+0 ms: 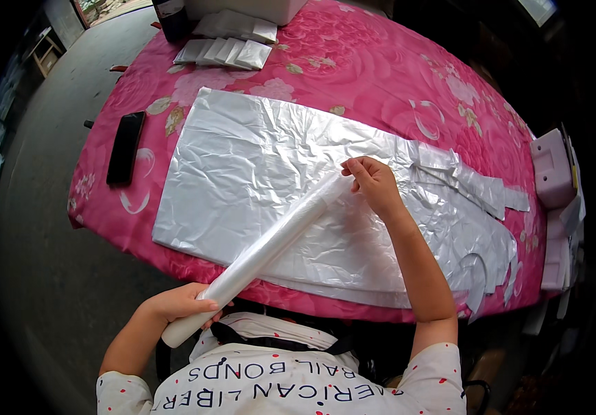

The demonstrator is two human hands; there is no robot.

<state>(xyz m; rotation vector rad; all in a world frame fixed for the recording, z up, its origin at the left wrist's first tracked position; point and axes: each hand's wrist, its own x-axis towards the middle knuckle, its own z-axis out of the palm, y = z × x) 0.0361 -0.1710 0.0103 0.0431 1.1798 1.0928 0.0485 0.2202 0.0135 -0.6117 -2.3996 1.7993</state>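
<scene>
A long roll of translucent white plastic bags (pixel 267 250) slants across the front of the table, its lower end past the table edge near my body. My left hand (pixel 186 302) is wrapped round that lower end, thumb on top. At the upper end, my right hand (pixel 374 185) is closed in a pinch, with thumb and fingertips on the plastic. Beneath the roll lies a wide flat stack of silvery-white plastic bags (pixel 236 149), wrinkled, with cut handle strips fanning out at its right end.
A pink flowered cloth (pixel 374 62) covers the table. On its left side lies a black phone (pixel 125 149). Small folded plastic packets (pixel 225 52), a dark bottle (pixel 172 21) and a white container (pixel 281 10) stand at the far left. Lilac boxes (pixel 551 166) line the right edge.
</scene>
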